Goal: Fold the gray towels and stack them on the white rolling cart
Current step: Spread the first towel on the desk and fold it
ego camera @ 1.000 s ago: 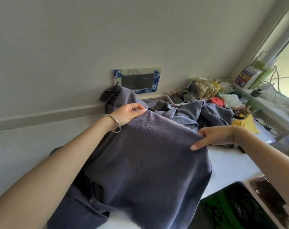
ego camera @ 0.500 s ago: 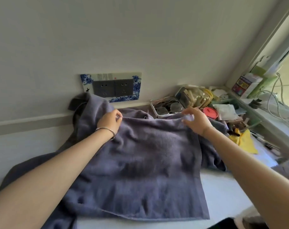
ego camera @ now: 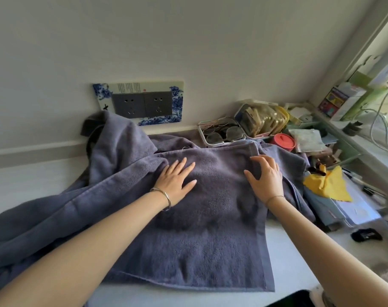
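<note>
Home, looks like a bedroom or utility corner. Evidence: painted wall ahead of the hands with a double socket (ego camera: pixel 142 104) in a blue-and-white porcelain-pattern surround (ego camera: pixel 175 94). White surface (ego camera: pixel 286 251) under the hands, household clutter packed to the right of the right hand: tray of eyeglasses (ego camera: pixel 221 135), red lidded jar (ego camera: pixel 282 141), yellow cloth (ego camera: pixel 328 185), papers. Windowsill (ego camera: pixel 365 142) far right with boxes and cables. Gray towels (ego camera: pixel 199 229) heaped under both hands, so laundry.
</note>
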